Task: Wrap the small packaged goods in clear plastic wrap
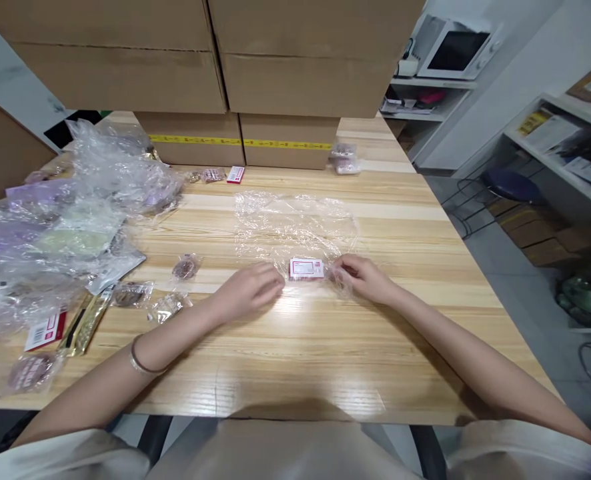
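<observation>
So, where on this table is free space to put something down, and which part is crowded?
Bare wood lies along the near edge of the table, in front of the left hand and right hand, and on the right side beyond the clear plastic sheet. The left side is crowded with plastic bags and small packets.

Bare table [295, 360] lies open across the lower middle and right of the frame. Stacked cardboard boxes [255, 80] wall off the top. A heap of plastic bags [75, 213] and small packets [185, 267] crowd the left side.
</observation>
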{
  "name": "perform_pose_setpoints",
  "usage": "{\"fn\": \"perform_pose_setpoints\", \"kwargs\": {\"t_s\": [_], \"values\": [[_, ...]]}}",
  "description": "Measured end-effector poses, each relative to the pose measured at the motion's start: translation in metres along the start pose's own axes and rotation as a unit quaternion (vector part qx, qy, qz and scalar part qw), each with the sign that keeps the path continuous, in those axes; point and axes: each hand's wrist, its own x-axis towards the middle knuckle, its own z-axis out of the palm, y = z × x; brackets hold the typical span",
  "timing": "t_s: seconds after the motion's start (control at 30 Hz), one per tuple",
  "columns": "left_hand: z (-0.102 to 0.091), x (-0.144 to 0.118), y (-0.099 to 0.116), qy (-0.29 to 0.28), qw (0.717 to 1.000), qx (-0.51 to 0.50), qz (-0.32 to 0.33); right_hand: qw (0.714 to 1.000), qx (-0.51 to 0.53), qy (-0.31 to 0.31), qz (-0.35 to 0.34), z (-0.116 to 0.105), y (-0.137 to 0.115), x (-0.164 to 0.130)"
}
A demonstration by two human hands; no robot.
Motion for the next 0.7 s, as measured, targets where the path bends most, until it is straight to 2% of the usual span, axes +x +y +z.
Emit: {"fn": "perform_pose_setpoints", "kwargs": {"t_s": [0.1, 0.17, 0.23, 0.3, 0.4, 0.47, 0.5, 0.53, 0.57, 0.63, 0.67, 0.7], "values": [[-0.004, 0.018, -0.015, 0.037, 0.979, -0.141, -0.139, 0.994, 0.068, -0.043, 0.077, -0.002, -0.002, 0.008], [-0.003, 0.030, -0.023, 0.061, 0.967, -0.167, -0.184, 0.986, 0.114, -0.022, 0.121, -0.003, -0.002, 0.012], [0.000, 0.039, -0.028, 0.076, 0.963, -0.164, -0.198, 0.973, 0.150, 0.069, 0.163, -0.004, -0.002, 0.014], [0.003, 0.046, -0.029, 0.082, 0.964, -0.151, -0.203, 0.953, 0.141, 0.210, 0.166, -0.004, -0.004, 0.015], [0.010, 0.051, -0.026, 0.114, 0.971, -0.075, -0.194, 0.915, 0.015, 0.395, 0.083, -0.002, -0.012, 0.010], [0.015, 0.051, -0.020, 0.167, 0.970, 0.031, -0.173, 0.887, -0.095, 0.451, 0.028, 0.002, -0.018, 0.003], [0.019, 0.049, -0.017, 0.197, 0.965, 0.085, -0.152, 0.883, -0.146, 0.447, 0.003, 0.005, -0.021, -0.002], [0.022, 0.047, -0.013, 0.214, 0.961, 0.129, -0.118, 0.889, -0.190, 0.416, -0.028, 0.009, -0.024, -0.006], [0.026, 0.045, -0.009, 0.211, 0.962, 0.156, -0.069, 0.906, -0.226, 0.352, -0.068, 0.013, -0.027, -0.010], [0.032, 0.040, -0.003, 0.141, 0.975, 0.163, 0.053, 0.936, -0.262, 0.163, -0.171, 0.022, -0.031, -0.015], [0.034, 0.038, 0.000, 0.090, 0.979, 0.151, 0.099, 0.938, -0.261, 0.077, -0.214, 0.026, -0.033, -0.015], [0.035, 0.036, 0.001, 0.042, 0.982, 0.138, 0.120, 0.938, -0.253, 0.019, -0.237, 0.029, -0.033, -0.013]]}}
